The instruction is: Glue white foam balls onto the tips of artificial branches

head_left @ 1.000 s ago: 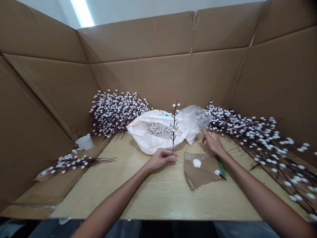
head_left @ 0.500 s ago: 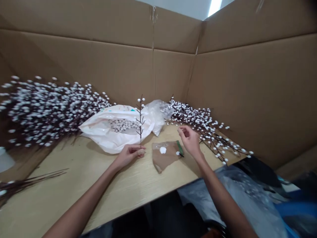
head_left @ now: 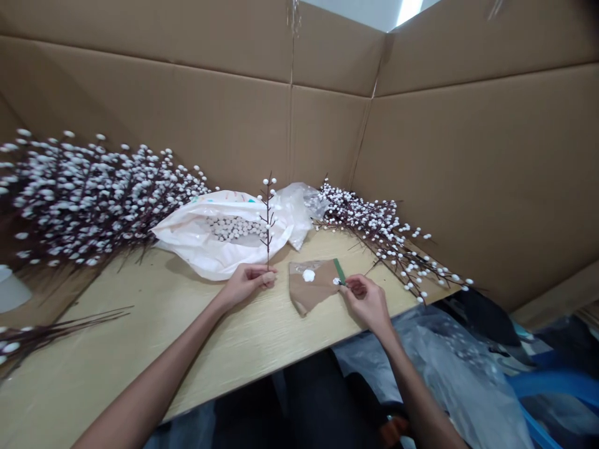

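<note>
My left hand point(head_left: 247, 284) pinches the bottom of a thin brown artificial berry stem point(head_left: 268, 240), held upright with a few white berries on its short twigs. My right hand point(head_left: 367, 302) is closed at the right edge of a cardboard scrap point(head_left: 311, 295), its fingertips on a small dark stick point(head_left: 341, 284) whose tip lies in white paste. A larger white paste blob point(head_left: 308, 275) sits on the scrap, and a green strip point(head_left: 339, 269) runs along its right side. Behind the stem lies an open white bag point(head_left: 201, 255) of loose white berries point(head_left: 234, 228).
Berry branches are heaped at the left point(head_left: 93, 193) and at the back right point(head_left: 369, 218). A clear plastic bag point(head_left: 297, 215) lies between. A white cup point(head_left: 12, 290) and bare stems point(head_left: 88, 317) are at the left. Tall cardboard walls point(head_left: 210, 125) enclose the table point(head_left: 224, 362).
My right hand has come down from above the scrap's right side to the small dark stick and closed on it. My left hand still holds the stem upright. The view has shifted slightly.
</note>
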The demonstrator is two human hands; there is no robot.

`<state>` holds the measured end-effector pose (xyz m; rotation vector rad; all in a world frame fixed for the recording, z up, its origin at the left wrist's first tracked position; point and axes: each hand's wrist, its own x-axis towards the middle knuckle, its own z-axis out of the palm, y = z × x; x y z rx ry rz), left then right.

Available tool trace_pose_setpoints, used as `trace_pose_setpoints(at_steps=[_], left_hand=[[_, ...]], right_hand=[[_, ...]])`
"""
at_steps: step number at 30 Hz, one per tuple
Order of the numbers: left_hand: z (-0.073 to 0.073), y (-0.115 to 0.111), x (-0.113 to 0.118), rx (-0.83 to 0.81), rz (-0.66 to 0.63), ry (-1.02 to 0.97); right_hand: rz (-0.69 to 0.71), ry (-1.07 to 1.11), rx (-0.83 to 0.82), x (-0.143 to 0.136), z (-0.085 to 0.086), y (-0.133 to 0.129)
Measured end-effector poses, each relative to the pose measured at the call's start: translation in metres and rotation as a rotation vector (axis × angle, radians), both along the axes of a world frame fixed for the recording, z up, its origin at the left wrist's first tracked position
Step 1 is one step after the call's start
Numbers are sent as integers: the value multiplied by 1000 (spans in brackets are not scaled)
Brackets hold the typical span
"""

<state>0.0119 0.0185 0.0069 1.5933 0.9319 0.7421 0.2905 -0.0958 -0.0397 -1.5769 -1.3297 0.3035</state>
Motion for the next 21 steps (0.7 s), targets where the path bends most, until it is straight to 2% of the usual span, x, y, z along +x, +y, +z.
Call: trace_pose_setpoints(at_steps=[6, 21], left_hand=[[-1, 1, -1, 4, -10, 9], [-2, 2, 0, -12, 1, 16]], right_hand=[[-34, -44, -15, -1, -2, -2], [-62, 62, -16, -1, 0, -3]])
